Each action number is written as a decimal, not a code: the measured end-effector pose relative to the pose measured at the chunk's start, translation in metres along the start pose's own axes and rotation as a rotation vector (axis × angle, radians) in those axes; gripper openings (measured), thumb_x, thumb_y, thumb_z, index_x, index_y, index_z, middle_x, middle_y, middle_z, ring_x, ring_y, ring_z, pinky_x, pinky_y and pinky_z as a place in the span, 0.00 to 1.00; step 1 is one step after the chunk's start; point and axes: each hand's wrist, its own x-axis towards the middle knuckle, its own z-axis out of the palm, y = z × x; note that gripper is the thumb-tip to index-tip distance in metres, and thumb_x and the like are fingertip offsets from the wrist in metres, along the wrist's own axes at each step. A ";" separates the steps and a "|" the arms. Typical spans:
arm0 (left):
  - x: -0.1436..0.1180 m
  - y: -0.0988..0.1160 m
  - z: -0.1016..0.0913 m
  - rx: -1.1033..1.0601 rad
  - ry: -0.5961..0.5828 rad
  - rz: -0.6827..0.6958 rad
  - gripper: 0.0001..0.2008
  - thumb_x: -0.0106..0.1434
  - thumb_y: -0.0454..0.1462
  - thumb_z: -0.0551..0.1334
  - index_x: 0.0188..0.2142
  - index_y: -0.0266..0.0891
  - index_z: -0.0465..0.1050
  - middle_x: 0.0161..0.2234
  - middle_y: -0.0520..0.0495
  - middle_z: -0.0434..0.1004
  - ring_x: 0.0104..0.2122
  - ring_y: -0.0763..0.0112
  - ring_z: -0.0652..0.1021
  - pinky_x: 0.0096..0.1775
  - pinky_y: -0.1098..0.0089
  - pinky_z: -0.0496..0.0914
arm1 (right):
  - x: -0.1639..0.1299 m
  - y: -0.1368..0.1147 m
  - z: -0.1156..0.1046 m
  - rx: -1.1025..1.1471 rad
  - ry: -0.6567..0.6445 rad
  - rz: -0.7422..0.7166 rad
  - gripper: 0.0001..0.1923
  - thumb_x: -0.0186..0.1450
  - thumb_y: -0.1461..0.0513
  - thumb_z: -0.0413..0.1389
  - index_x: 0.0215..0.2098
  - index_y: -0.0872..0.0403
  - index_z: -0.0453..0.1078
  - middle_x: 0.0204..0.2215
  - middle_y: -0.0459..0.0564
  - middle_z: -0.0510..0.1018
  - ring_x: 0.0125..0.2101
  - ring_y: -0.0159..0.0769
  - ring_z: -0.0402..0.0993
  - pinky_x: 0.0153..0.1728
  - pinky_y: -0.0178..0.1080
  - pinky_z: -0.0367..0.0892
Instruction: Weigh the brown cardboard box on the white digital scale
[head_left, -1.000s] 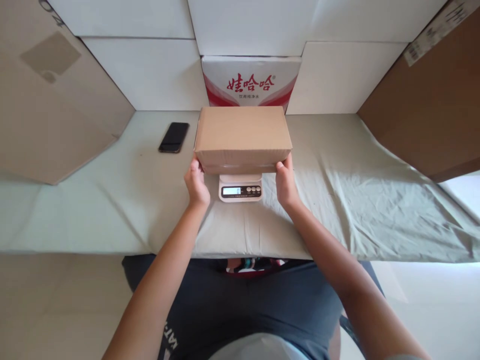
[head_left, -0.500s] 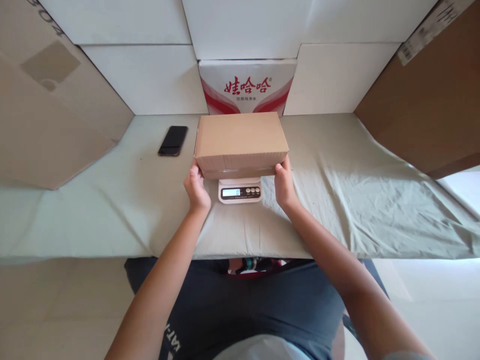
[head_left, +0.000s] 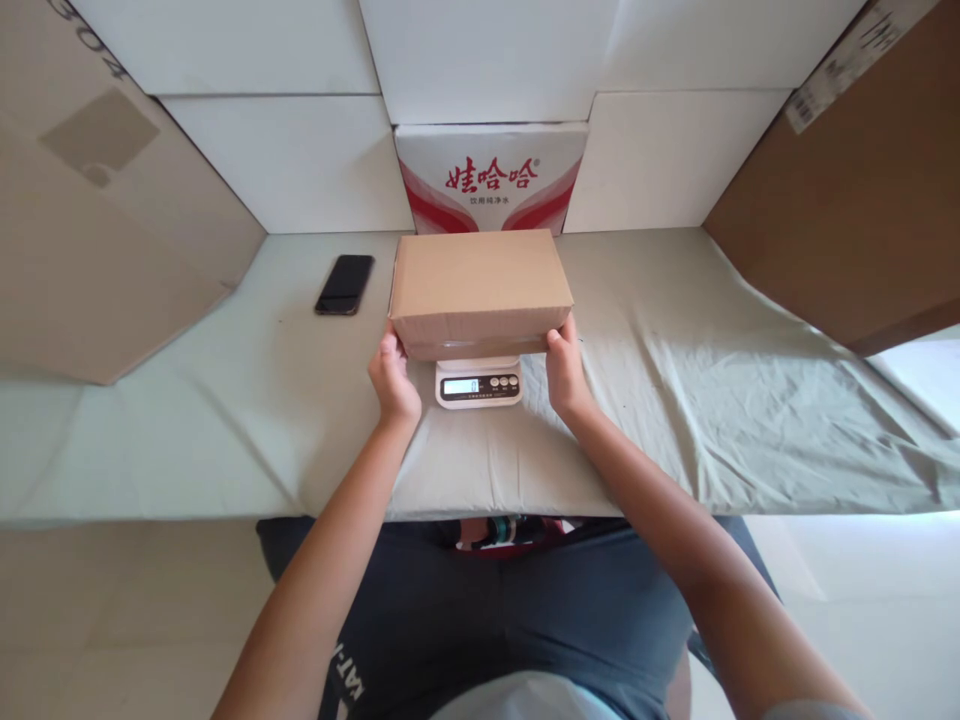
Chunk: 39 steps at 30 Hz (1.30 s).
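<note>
A brown cardboard box (head_left: 480,275) is held level between my two hands, over a small white digital scale (head_left: 478,386). My left hand (head_left: 394,378) grips the box's lower left corner, thumb at the front. At the lower right corner, my right hand (head_left: 565,372) grips it the same way. The fingers beneath the box are mostly hidden. The scale's front panel shows a lit display that appears to read 0, with several round buttons beside it. Its weighing plate is covered by the box, so I cannot tell whether the two touch.
A black phone (head_left: 345,284) lies on the green cloth (head_left: 247,400) left of the box. Behind stands a white and red carton (head_left: 491,180) among white panels (head_left: 675,160). Large cardboard boxes flank the table, one at left (head_left: 135,220), one at right (head_left: 847,190).
The view has shifted very slightly. Both hands keep the same grip on the box, which stays over the scale.
</note>
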 end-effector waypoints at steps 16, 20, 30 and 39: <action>0.001 0.004 0.000 -0.040 0.018 0.001 0.41 0.65 0.66 0.61 0.61 0.38 0.80 0.66 0.34 0.77 0.70 0.48 0.73 0.69 0.56 0.67 | -0.001 0.002 0.001 0.111 0.002 0.012 0.39 0.67 0.40 0.56 0.73 0.36 0.58 0.76 0.41 0.63 0.79 0.52 0.52 0.80 0.59 0.52; 0.008 0.004 -0.003 -0.060 0.002 0.014 0.39 0.67 0.66 0.59 0.65 0.44 0.77 0.73 0.40 0.68 0.75 0.52 0.66 0.72 0.58 0.63 | -0.001 0.005 -0.003 0.156 0.080 0.080 0.40 0.66 0.37 0.55 0.73 0.34 0.58 0.79 0.37 0.58 0.81 0.49 0.45 0.82 0.60 0.43; 0.035 -0.012 -0.010 -0.089 0.167 -0.115 0.37 0.72 0.62 0.52 0.65 0.41 0.75 0.75 0.39 0.63 0.74 0.57 0.67 0.72 0.60 0.63 | 0.011 0.006 -0.009 0.265 0.287 0.195 0.42 0.64 0.36 0.55 0.71 0.43 0.59 0.80 0.47 0.56 0.81 0.45 0.47 0.82 0.57 0.42; 0.043 -0.019 -0.008 -0.076 0.123 -0.160 0.38 0.73 0.63 0.48 0.64 0.42 0.76 0.73 0.40 0.68 0.72 0.58 0.70 0.73 0.60 0.64 | 0.024 0.027 -0.016 0.248 0.355 0.245 0.41 0.62 0.38 0.55 0.68 0.44 0.62 0.78 0.47 0.59 0.80 0.43 0.51 0.83 0.56 0.39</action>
